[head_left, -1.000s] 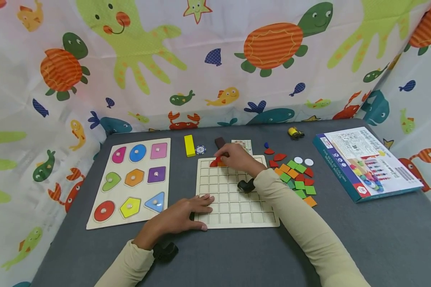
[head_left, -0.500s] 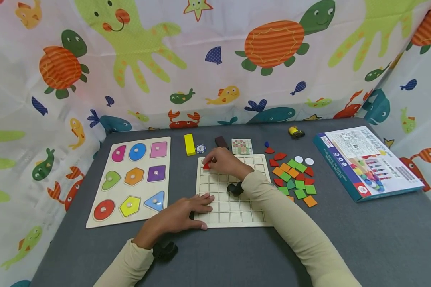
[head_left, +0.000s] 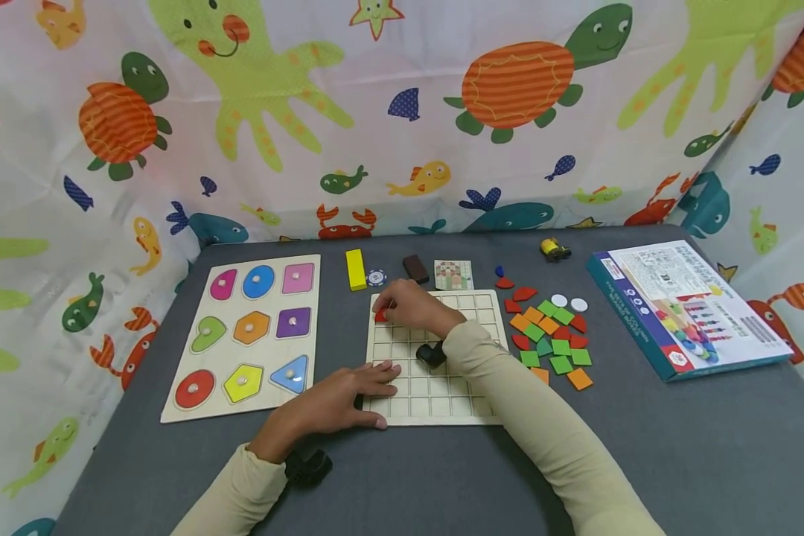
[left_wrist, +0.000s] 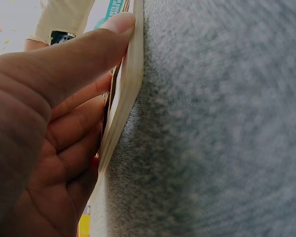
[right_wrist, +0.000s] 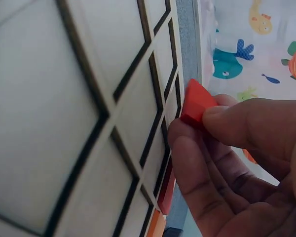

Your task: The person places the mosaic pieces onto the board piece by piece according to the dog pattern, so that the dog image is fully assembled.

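At the far left corner of a wooden grid board (head_left: 412, 387), my right hand (head_left: 417, 307) pinches a small red tile (right_wrist: 195, 101) between thumb and fingers. The right wrist view shows the tile tilted at the board's edge squares. Another red tile (right_wrist: 166, 191) and an orange tile (right_wrist: 157, 227) lie in the grid close by; in the head view the hand hides them. My left hand (head_left: 340, 400) rests on the board's near left corner, fingers extended on top and thumb (left_wrist: 119, 24) against the edge.
Right of the board lie loose red, green and orange tiles (head_left: 560, 347). A shape puzzle (head_left: 241, 290) stands left. Along the back are a yellow block (head_left: 356, 269), a poker chip (head_left: 376, 278), a dark brown block (head_left: 415, 269) and a picture card (head_left: 452, 275). A box (head_left: 690, 309) lies far right.
My right hand has moved left along the board's far row to the corner, uncovering the picture card and brown block. The left hand has stayed in place.
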Motion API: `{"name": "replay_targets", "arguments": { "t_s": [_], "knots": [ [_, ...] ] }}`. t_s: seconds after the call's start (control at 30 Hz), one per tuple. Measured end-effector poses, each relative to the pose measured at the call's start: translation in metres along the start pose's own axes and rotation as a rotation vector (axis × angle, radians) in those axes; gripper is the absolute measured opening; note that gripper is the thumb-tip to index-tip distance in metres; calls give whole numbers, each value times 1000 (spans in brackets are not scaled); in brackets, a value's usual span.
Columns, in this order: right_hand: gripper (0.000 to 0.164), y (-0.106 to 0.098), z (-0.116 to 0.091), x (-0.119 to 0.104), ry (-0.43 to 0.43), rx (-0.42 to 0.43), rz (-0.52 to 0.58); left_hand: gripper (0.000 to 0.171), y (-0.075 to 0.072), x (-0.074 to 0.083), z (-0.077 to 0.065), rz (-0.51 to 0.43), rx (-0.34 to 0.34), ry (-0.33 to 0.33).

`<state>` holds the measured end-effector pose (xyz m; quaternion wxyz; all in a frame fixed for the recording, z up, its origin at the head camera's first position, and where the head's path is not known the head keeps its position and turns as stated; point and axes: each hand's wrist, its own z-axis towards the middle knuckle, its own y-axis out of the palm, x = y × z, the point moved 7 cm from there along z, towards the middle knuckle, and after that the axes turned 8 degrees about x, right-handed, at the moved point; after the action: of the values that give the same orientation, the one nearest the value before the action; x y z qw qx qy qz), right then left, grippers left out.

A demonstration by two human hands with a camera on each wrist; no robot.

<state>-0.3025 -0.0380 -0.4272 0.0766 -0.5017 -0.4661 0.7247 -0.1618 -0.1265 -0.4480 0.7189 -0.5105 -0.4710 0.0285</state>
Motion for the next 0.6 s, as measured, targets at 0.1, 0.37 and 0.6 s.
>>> {"name": "replay_targets", "arguments": {
  "t_s": [0.1,0.37,0.6],
  "knots": [
    [21,2,0,-3,1,-20,-1,56,0,0,-1,3,1,1],
    [23,3,1,-4,38,-14,-29,56,-1,-1,0,-1,9,6],
    [22,4,1,-2,66,-15,-35,56,0,1,0,1,5,8]
  ]
}}
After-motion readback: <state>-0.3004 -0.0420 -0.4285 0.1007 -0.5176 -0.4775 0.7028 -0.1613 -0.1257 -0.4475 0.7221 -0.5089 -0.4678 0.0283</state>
